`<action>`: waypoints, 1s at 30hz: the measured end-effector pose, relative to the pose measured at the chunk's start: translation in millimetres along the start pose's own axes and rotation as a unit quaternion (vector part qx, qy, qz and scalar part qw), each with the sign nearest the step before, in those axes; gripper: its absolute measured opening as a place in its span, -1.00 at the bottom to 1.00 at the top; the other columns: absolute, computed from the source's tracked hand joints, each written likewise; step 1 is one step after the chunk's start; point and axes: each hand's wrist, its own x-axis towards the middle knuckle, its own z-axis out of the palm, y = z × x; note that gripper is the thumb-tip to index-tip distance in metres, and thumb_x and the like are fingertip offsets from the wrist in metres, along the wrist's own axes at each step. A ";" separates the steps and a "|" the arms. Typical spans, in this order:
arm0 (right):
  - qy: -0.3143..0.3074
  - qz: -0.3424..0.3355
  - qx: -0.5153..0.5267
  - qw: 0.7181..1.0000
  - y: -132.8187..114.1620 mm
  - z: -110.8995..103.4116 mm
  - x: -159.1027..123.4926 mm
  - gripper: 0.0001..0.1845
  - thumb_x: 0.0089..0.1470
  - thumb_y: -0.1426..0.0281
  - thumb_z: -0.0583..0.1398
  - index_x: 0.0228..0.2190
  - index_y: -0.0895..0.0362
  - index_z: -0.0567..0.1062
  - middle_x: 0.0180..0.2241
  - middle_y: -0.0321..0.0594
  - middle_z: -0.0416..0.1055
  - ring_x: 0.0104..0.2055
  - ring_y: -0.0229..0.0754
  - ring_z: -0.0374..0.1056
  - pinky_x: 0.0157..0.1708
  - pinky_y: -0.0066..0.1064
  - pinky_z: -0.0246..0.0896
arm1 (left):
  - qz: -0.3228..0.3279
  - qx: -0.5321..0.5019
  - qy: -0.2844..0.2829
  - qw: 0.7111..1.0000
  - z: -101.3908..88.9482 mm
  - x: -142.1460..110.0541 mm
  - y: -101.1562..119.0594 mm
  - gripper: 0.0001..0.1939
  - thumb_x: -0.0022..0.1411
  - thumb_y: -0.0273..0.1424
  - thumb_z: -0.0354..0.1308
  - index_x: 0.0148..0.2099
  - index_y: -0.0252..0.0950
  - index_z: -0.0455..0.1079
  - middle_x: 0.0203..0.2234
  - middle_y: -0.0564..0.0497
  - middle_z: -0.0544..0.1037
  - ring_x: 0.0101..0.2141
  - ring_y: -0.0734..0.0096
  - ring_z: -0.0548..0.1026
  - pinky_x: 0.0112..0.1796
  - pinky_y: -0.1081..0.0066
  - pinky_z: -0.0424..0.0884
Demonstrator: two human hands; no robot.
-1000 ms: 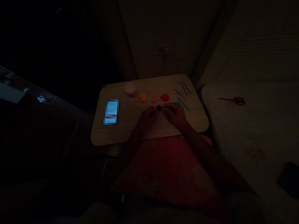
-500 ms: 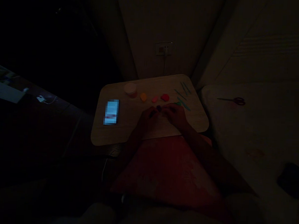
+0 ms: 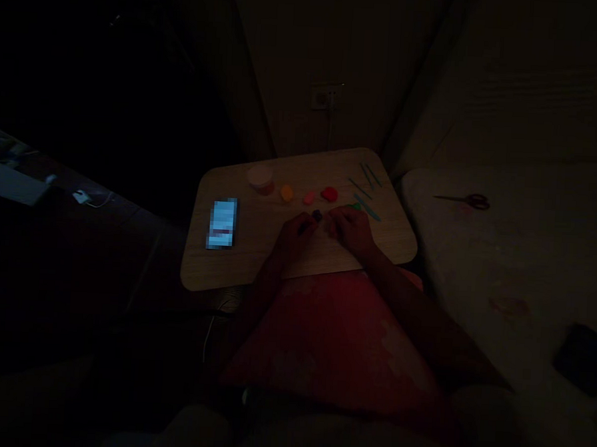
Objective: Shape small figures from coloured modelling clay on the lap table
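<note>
In the dim head view, a small dark bluish lump (image 3: 317,215), seemingly modelling clay, is at the fingertips of my left hand (image 3: 297,231), whose fingers are closed on it. Just right of the lump, with a slim gap, is my right hand (image 3: 352,229). Its fingers are bent and pressed together; whether anything small is in them is hidden. Beyond my hands lie an orange clay lump (image 3: 287,193), a pink one (image 3: 308,197) and a red one (image 3: 329,194). A green lump (image 3: 355,206) shows partly behind my right hand.
Several teal modelling tools (image 3: 367,208) lie at the table's (image 3: 246,267) back right. A lidded tub (image 3: 259,177) stands at the back left, and a lit phone (image 3: 222,223) lies on the left. Scissors (image 3: 472,201) rest on the pale surface to the right.
My right hand's fingertips have drawn slightly right, away from the dark lump, which stays by my left fingertips. The rest of the table is unchanged.
</note>
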 end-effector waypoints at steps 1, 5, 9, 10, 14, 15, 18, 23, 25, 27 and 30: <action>0.002 -0.002 0.002 1.000 1.7 -0.4 0.3 -0.62 0.24 0.12 0.18 -0.45 0.12 0.57 -0.64 -0.33 0.39 -0.63 -0.27 0.26 -0.57 -0.43 0.14 | -0.002 0.000 0.000 1.000 0.0 0.0 -0.4 -0.84 0.34 -0.28 0.14 -0.24 -0.26 0.40 -0.37 0.07 0.50 -0.33 0.41 0.41 -0.25 0.42 0.34; 0.006 -0.032 -0.038 0.999 7.6 -2.4 2.7 -0.66 0.23 0.17 0.19 -0.35 0.13 0.66 -0.58 -0.30 0.44 -0.54 -0.24 0.32 -0.49 -0.42 0.19 | -0.008 -0.001 0.000 1.000 -0.7 -0.3 -0.5 -0.84 0.34 -0.28 0.15 -0.24 -0.26 0.41 -0.37 0.07 0.50 -0.33 0.41 0.41 -0.25 0.42 0.34; 0.011 -0.053 -0.060 0.997 9.2 -3.3 4.6 -0.69 0.20 0.25 0.19 -0.24 0.14 0.69 -0.47 -0.24 0.54 -0.44 -0.20 0.40 -0.40 -0.39 0.27 | -0.002 -0.002 -0.006 1.000 -1.2 -0.5 0.8 -0.85 0.34 -0.28 0.14 -0.23 -0.26 0.41 -0.35 0.06 0.52 -0.31 0.40 0.42 -0.22 0.41 0.35; 0.009 -0.052 -0.055 0.997 9.9 -3.3 4.9 -0.68 0.20 0.26 0.18 -0.20 0.14 0.69 -0.46 -0.25 0.55 -0.45 -0.20 0.40 -0.40 -0.39 0.28 | 0.001 -0.003 -0.007 1.000 -1.3 -0.5 1.3 -0.84 0.34 -0.28 0.13 -0.23 -0.26 0.41 -0.34 0.05 0.52 -0.31 0.40 0.43 -0.21 0.41 0.35; 0.000 -0.055 -0.037 0.998 13.7 -2.7 5.2 -0.66 0.19 0.30 0.17 -0.14 0.14 0.68 -0.45 -0.24 0.57 -0.47 -0.20 0.41 -0.41 -0.39 0.29 | -0.001 0.003 -0.005 1.000 -1.3 -0.6 3.1 -0.84 0.35 -0.28 0.12 -0.23 -0.26 0.40 -0.34 0.05 0.53 -0.31 0.39 0.43 -0.22 0.41 0.36; -0.002 -0.051 -0.032 0.998 13.9 -2.3 5.1 -0.66 0.19 0.29 0.17 -0.13 0.14 0.68 -0.45 -0.23 0.58 -0.49 -0.20 0.41 -0.43 -0.39 0.28 | 0.001 0.003 -0.005 1.000 -1.2 -0.6 3.2 -0.84 0.34 -0.28 0.12 -0.23 -0.26 0.40 -0.34 0.05 0.53 -0.31 0.39 0.43 -0.22 0.41 0.36; -0.005 -0.022 -0.008 1.000 11.9 -0.5 4.4 -0.67 0.16 0.25 0.22 -0.15 0.14 0.68 -0.44 -0.21 0.60 -0.54 -0.21 0.41 -0.49 -0.39 0.28 | 0.006 0.003 -0.003 1.000 -1.0 -0.5 2.9 -0.86 0.33 -0.30 0.13 -0.23 -0.26 0.40 -0.36 0.05 0.52 -0.31 0.38 0.44 -0.24 0.41 0.35; -0.008 0.026 0.018 0.999 6.4 2.6 2.5 -0.71 0.01 0.18 0.38 -0.32 0.15 0.65 -0.53 -0.22 0.57 -0.57 -0.17 0.43 -0.55 -0.39 0.27 | 0.000 0.005 0.001 1.000 -0.4 0.0 3.4 -0.87 0.32 -0.32 0.13 -0.24 -0.26 0.42 -0.36 0.05 0.53 -0.32 0.39 0.43 -0.23 0.41 0.36; 0.000 0.040 0.024 0.999 4.9 3.3 1.4 -0.67 -0.06 0.14 0.43 -0.39 0.14 0.60 -0.57 -0.22 0.54 -0.57 -0.15 0.43 -0.57 -0.39 0.25 | 0.003 0.006 -0.001 1.000 -0.4 0.2 3.6 -0.87 0.32 -0.32 0.13 -0.25 -0.26 0.42 -0.37 0.06 0.52 -0.32 0.39 0.43 -0.24 0.41 0.36; 0.002 0.053 0.024 0.998 3.0 3.3 0.3 -0.63 -0.10 0.10 0.45 -0.48 0.12 0.53 -0.61 -0.24 0.51 -0.61 -0.17 0.40 -0.60 -0.40 0.22 | 0.002 0.004 0.000 1.000 -0.6 0.1 3.2 -0.86 0.33 -0.31 0.14 -0.25 -0.26 0.41 -0.38 0.06 0.50 -0.33 0.40 0.42 -0.25 0.42 0.35; 0.002 0.064 0.003 0.998 0.4 2.0 -0.4 -0.61 0.02 0.07 0.37 -0.55 0.11 0.48 -0.68 -0.29 0.42 -0.68 -0.23 0.28 -0.65 -0.41 0.11 | 0.001 -0.002 0.000 1.000 -0.5 -0.1 1.4 -0.83 0.34 -0.27 0.14 -0.26 -0.26 0.40 -0.40 0.07 0.48 -0.35 0.41 0.40 -0.27 0.43 0.33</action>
